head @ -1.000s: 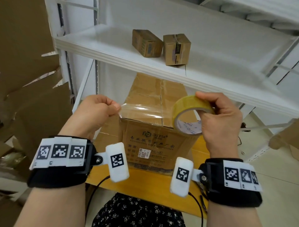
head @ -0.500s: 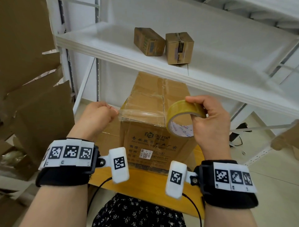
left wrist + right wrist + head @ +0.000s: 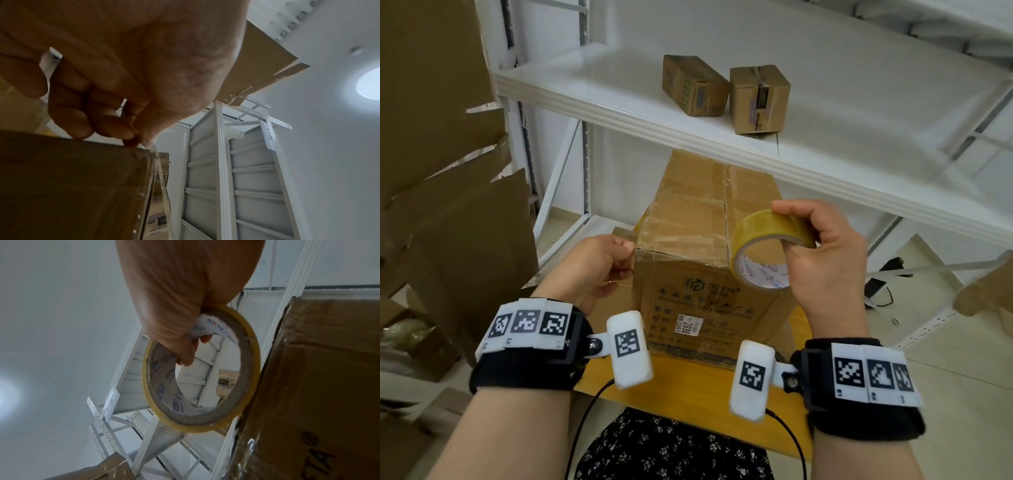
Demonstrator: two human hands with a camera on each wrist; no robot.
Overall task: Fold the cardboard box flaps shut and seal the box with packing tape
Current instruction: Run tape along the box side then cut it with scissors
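Now the box stands on the yellow table, flaps down, with the left hand pinching the loose tape end at its near left top corner and the right hand curled round the tape roll at the right corner. Stretched film looks thin, sticky and quick to wrinkle, so it is probably best held by its very end and kept taut, the stiff roll gripped through its core.

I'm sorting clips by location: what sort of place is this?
Probably a stockroom or packing area: white metal shelving holding small cartons, flattened cardboard stacked at left.
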